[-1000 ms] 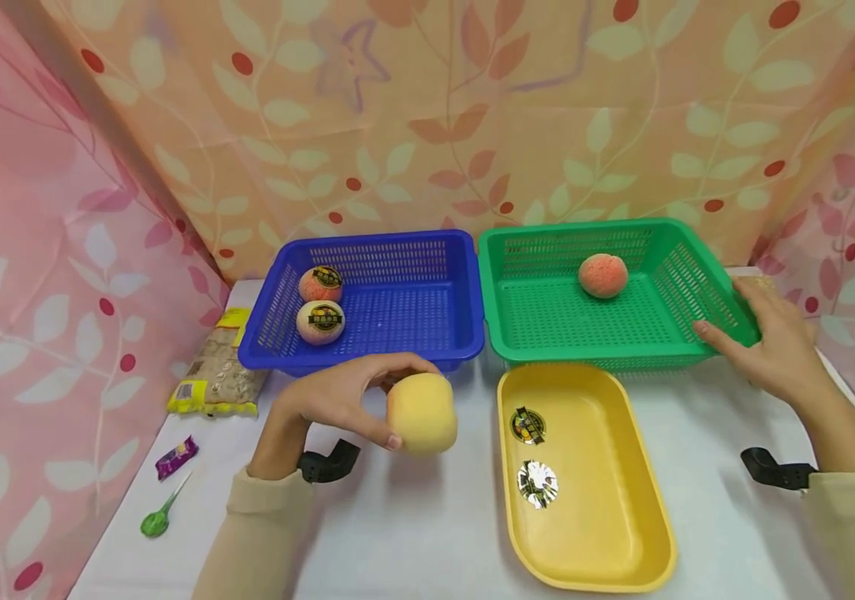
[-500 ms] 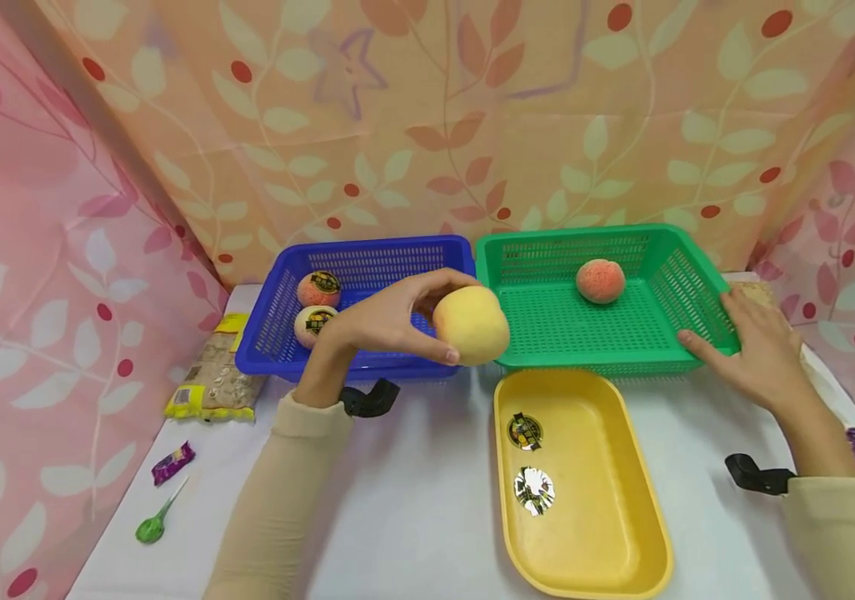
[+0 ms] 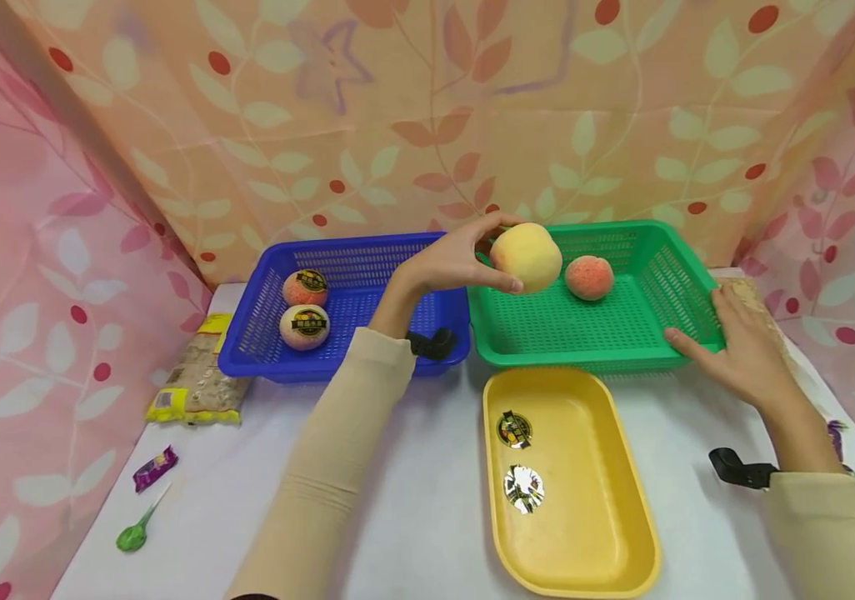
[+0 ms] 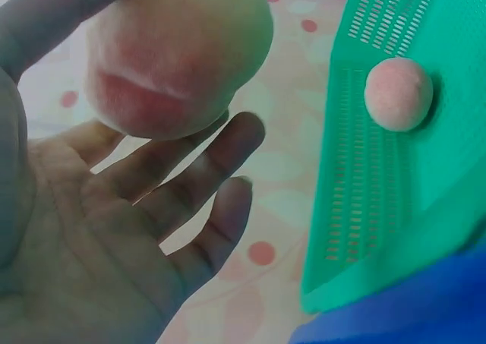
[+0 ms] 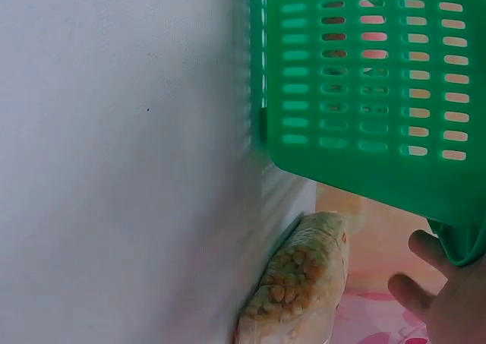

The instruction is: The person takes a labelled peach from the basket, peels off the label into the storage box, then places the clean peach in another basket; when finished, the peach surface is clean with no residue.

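My left hand (image 3: 457, 254) pinches a yellow peach (image 3: 528, 258) between thumb and fingers, over the left part of the green basket (image 3: 547, 360). Its red-blushed underside with a crease shows in the left wrist view, where the other fingers spread loosely below the fruit. A smaller pink-orange peach (image 3: 589, 277) lies inside that basket, to the right of the held one. On the basket's right front corner, my right hand (image 3: 746, 358) grips the rim, thumb on the inner side and fingers along the outside. The right wrist view shows fingertips (image 5: 410, 291) beside the rim.
A blue basket (image 3: 345, 367) with two labelled round fruits (image 3: 305, 307) stands left of the green one. In front lies a yellow tray (image 3: 570, 500) with two stickers. Bagged goods (image 3: 191, 375), a purple sweet (image 3: 155, 468) and green lollipop (image 3: 132, 536) lie left; another bag (image 5: 292, 283) lies right.
My left hand has carried the yellow peach from above the table's front, up and rightward past the blue basket to over the green basket. The right hand stays at the green basket's corner.
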The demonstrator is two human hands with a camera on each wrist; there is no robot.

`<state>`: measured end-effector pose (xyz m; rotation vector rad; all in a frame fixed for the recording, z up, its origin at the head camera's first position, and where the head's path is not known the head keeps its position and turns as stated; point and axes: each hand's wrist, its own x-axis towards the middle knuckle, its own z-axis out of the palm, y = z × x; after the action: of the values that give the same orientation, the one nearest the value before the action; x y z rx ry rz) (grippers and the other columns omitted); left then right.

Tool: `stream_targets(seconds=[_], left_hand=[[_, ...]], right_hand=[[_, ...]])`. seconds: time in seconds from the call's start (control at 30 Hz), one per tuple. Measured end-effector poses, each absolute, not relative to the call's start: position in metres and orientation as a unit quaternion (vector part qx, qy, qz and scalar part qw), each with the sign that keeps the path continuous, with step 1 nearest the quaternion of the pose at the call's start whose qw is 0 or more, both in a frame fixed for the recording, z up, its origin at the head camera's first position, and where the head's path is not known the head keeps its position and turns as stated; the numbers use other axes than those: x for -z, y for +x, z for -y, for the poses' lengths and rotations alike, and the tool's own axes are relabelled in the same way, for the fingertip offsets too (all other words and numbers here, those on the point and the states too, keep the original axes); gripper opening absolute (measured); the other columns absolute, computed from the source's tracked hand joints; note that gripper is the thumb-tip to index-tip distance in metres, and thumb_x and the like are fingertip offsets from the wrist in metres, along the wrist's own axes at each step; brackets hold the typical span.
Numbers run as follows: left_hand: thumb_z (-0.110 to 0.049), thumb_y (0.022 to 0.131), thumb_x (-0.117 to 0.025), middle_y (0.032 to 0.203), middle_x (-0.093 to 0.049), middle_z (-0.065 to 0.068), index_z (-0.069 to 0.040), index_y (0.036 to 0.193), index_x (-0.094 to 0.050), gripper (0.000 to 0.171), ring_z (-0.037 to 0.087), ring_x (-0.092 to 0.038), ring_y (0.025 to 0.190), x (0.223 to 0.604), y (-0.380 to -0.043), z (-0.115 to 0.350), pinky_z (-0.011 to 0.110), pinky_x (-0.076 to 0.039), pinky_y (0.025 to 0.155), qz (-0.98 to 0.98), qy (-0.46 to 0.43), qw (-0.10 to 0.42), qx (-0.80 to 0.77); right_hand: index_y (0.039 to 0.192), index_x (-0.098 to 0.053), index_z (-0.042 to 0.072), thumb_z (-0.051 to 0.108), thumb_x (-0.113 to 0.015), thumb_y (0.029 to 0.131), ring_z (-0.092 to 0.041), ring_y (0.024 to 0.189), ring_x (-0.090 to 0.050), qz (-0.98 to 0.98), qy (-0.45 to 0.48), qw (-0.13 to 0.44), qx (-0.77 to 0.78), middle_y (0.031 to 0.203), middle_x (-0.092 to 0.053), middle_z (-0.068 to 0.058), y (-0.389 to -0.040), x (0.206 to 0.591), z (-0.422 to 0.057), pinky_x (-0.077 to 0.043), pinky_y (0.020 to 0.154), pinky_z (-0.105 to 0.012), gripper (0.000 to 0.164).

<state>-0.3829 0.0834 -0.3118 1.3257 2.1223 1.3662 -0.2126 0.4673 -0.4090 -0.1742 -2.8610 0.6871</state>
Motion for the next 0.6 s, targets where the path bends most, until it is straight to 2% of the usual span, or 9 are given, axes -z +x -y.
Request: stream_targets(seconds=[0.2, 0.47, 0.6], left_hand=[[-0.028, 0.078, -0.086, 0.135, -0.056, 0.004, -0.022, 0.147, -0.048, 0.080, 0.021, -0.061, 0.112, 0.323, -0.393, -0.113, 0.032, -0.055, 0.091, -0.751, 0.416, 0.147, -0.491], [-0.031, 0.077, -0.089, 0.131, -0.056, 0.007, -0.021, 0.149, -0.046, 0.085, 0.020, -0.064, 0.107, 0.342, -0.403, -0.145, 0.030, -0.054, 0.090, -0.775, 0.366, 0.117, -0.501], [-0.030, 0.076, -0.090, 0.134, -0.055, 0.007, -0.022, 0.149, -0.044, 0.086, 0.021, -0.061, 0.111, 0.354, -0.405, -0.152, 0.033, -0.052, 0.093, -0.794, 0.329, 0.112, -0.499]], right_hand=[[0.162, 0.005, 0.003, 0.056, -0.060, 0.095, -0.055, 0.154, 0.002, 0.965, -0.059, 0.079, -0.243, 0.169, 0.010, -0.025, -0.211, 0.406, -0.464, -0.004, 0.116, -0.077, 0.107], [0.162, 0.005, 0.004, 0.058, -0.060, 0.094, -0.055, 0.154, 0.000, 0.966, -0.061, 0.070, -0.243, 0.169, 0.008, -0.025, -0.211, 0.406, -0.453, -0.008, 0.115, -0.077, 0.107], [0.162, 0.004, 0.006, 0.058, -0.060, 0.094, -0.055, 0.154, -0.003, 0.965, -0.059, 0.070, -0.245, 0.170, 0.007, -0.023, -0.209, 0.404, -0.447, -0.009, 0.114, -0.078, 0.107]])
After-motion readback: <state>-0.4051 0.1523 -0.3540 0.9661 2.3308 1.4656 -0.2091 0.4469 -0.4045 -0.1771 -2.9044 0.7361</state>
